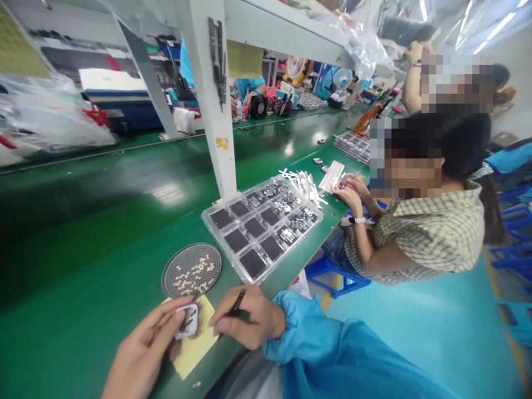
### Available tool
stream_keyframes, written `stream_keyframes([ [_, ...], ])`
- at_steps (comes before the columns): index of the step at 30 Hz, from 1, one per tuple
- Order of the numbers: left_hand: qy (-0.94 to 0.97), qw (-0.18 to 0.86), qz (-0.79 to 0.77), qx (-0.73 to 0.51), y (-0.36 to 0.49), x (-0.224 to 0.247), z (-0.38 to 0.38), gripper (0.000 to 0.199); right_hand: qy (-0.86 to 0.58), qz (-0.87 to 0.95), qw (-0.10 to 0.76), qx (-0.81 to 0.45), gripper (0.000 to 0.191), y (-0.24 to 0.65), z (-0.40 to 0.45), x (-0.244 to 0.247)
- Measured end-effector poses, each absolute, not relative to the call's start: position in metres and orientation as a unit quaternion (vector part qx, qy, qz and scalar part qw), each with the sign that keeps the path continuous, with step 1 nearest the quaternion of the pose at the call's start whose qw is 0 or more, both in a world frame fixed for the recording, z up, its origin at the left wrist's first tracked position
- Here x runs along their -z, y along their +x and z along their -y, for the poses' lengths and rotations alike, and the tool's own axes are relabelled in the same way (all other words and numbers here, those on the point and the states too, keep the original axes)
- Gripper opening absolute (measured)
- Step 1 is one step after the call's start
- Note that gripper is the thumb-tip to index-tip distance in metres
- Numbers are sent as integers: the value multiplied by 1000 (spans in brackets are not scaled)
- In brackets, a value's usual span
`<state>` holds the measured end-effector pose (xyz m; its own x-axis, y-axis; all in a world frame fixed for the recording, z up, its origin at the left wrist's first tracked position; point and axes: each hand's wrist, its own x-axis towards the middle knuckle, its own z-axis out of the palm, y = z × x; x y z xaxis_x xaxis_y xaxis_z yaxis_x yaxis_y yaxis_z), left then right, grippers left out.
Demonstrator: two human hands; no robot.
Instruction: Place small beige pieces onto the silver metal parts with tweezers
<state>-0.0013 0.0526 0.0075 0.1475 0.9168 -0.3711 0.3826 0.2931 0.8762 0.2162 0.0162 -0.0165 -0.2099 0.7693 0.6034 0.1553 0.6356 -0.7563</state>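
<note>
My left hand [147,343] pinches a small squarish white housing with a purplish edge [188,321], its hollow face turned up and dark bits inside. In my right hand [247,317] is a slim black tool that looks like tweezers [238,300], its tip low near the paper. A yellow sheet of paper [195,354] lies under both hands. Just beyond it sits a round grey perforated tray [169,271] with many small beige pieces [199,269]. Farther right, a clear compartment tray [262,242] has dark square pads in several cells and small metallic parts in others.
White strips [305,185] are heaped behind the compartment tray. A white shelf post [214,111] rises from the green bench [103,238]. To the right, a co-worker in a checked shirt [440,227] sits on a blue stool [332,275], hands over the bench.
</note>
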Motion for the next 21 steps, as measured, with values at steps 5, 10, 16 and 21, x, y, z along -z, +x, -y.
stream_keyframes([
  [5,552,527,-598,-247,-5,-1,-53,73,-339,719,538,-281,12,215,-15,14],
  [10,555,528,-597,-238,-7,2,-53,75,-316,718,536,-311,21,219,-14,8],
  [16,558,528,-594,-238,-9,6,-52,72,-306,726,525,-323,24,222,-16,3],
  [21,555,540,-586,-239,-6,1,-52,73,-275,749,520,-306,16,221,-21,11],
])
